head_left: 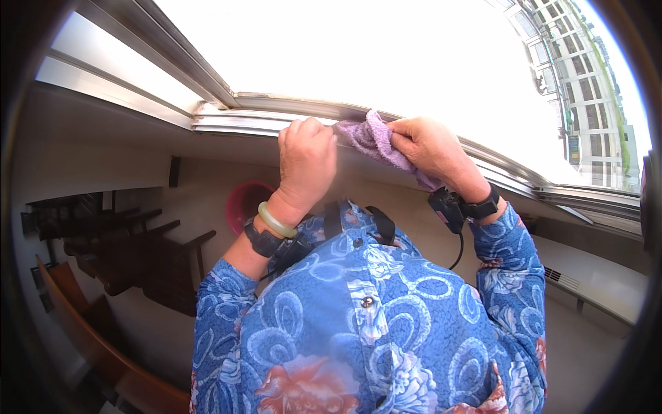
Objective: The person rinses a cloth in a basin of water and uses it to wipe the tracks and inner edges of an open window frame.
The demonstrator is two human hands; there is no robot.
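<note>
A purple cloth (376,143) is bunched in my right hand (436,153), with the thumb and fingers pinched on it. Part of it rises above the window track and a tail hangs down below my palm. Just left of the cloth, my left hand (307,164) is closed in a fist at the inner edge of the metal window track (241,123). Whatever that fist holds is hidden; a thin dark bit shows between its thumb side and the cloth. I wear a pale green bangle on my left arm and black straps with small devices on both wrists.
Beyond the track is a bright window opening, with a tall building (589,96) outside at right. A pink bucket (243,200) stands on the floor left of me. Dark wooden chairs (138,262) are farther left, and a white slatted unit (593,276) is at right.
</note>
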